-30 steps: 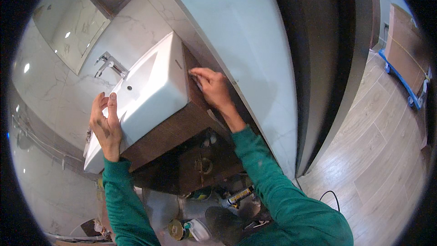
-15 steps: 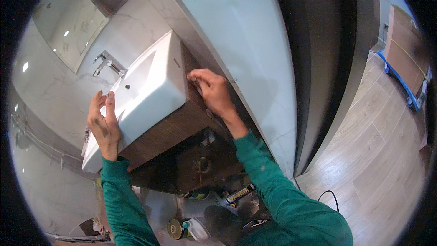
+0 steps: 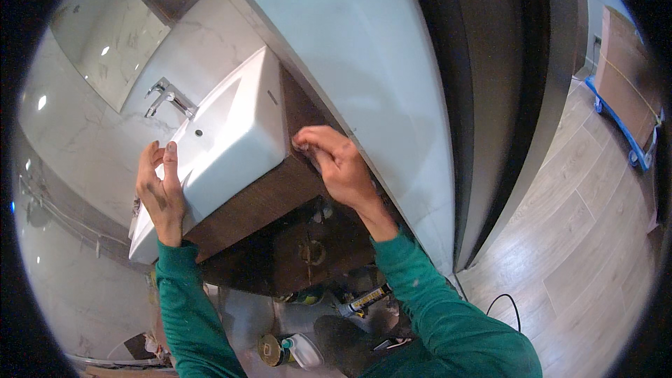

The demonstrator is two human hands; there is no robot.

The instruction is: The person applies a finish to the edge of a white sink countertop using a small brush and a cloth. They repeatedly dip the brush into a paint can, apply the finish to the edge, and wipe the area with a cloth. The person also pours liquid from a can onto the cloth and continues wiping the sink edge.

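Note:
A white rectangular washbasin [image 3: 234,161] sits on a dark brown wood-look cabinet [image 3: 262,206], with a chrome faucet [image 3: 170,100] at its back. My left hand [image 3: 161,185] is at the basin's front edge toward the left, its fingers raised and the thumb apart, with nothing in it; the wrist seems to rest on the rim. My right hand [image 3: 343,168] is curled, fingertips pinched together by the basin's right side, where it meets the cabinet top. Whatever those fingers may hold is hidden and slightly blurred.
A pale wall edge [image 3: 357,84] stands close to my right arm. On the floor below lie a sealant cartridge [image 3: 371,297], a white bottle [image 3: 304,351] and a round tin [image 3: 271,350]. A mirror [image 3: 112,45] hangs behind the faucet. Far right, a brown board [image 3: 623,77] stands on a blue wheeled dolly [image 3: 619,126].
My right hand has slid toward me along the basin's right side, fingers still pinched. The left hand has hardly moved.

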